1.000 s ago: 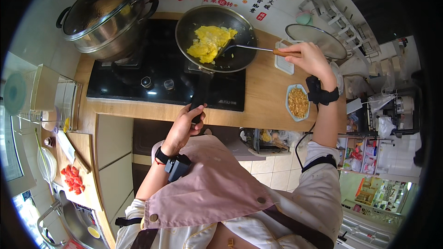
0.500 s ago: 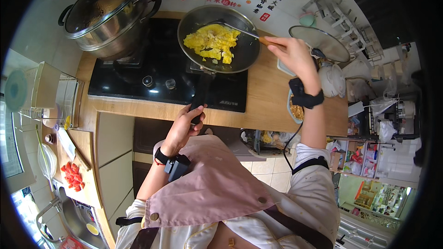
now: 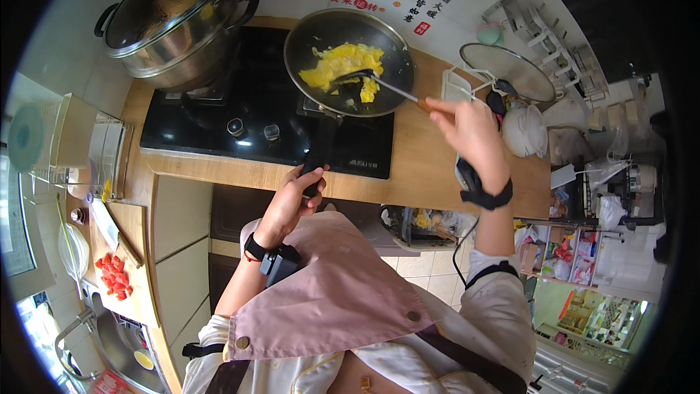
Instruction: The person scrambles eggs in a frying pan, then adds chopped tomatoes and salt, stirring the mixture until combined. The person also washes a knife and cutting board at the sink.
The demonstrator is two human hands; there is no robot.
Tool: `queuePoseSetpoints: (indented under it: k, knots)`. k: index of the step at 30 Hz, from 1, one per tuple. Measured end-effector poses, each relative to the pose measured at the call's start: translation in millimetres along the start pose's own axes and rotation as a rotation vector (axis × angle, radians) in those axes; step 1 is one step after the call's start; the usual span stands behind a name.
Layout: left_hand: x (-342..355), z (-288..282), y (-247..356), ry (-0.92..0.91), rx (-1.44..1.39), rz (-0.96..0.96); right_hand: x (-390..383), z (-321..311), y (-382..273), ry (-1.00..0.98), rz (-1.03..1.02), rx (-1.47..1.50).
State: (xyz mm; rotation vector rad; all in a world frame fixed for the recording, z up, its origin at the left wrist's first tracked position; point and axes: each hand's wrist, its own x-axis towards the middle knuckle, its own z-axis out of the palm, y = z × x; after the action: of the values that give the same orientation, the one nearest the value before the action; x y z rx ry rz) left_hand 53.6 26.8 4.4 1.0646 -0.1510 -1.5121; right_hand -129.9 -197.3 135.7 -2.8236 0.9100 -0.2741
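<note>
My left hand (image 3: 293, 201) is wrapped round the black handle of a frying pan (image 3: 310, 98) that rests on the right side of a black glass cooktop (image 3: 211, 128). Yellow scrambled egg (image 3: 343, 60) lies in the pan's middle and left. In my right hand (image 3: 474, 135) is a spatula (image 3: 397, 90) with a wooden grip and a thin metal shaft. Its dark head touches the egg near the lower middle of the pan. The fingers of my right hand are closed on the grip.
A large steamer pot (image 3: 171, 44) with a glass lid stands left of the pan. A glass lid (image 3: 507, 71) leans at the right by white bags. At lower left, a cutting board (image 3: 142, 277) holds a knife (image 3: 107, 228) and chopped red pieces (image 3: 113, 277), beside a sink (image 3: 120, 346).
My right hand has moved down and to the right, drawing the spatula head from the pan's upper part to its lower middle. The egg has shifted and bunched. My left hand stays put.
</note>
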Motion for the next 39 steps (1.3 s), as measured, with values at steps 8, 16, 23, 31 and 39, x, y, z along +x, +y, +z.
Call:
queuePoseSetpoints:
  k: [8, 16, 23, 31, 39]
  knots:
    - [-1, -1, 2, -0.028, 0.006, -0.002, 47, 13, 15, 0.050, 0.066, 0.087]
    - [-1, -7, -3, 0.030, 0.094, 0.046, 95, 24, 19, -0.020, -0.101, 0.008]
    - [47, -84, 12, 0.320, 0.688, 0.278, 111, 11, 28, 0.005, -0.202, -0.109]
    - [125, -151, 6, 0.478, 1.750, 0.636, 99, 10, 18, -0.187, -0.088, -0.124]
    - [143, -155, -7, 0.576, 1.631, 0.741, 81, 2, 22, -0.106, 0.050, -0.039]
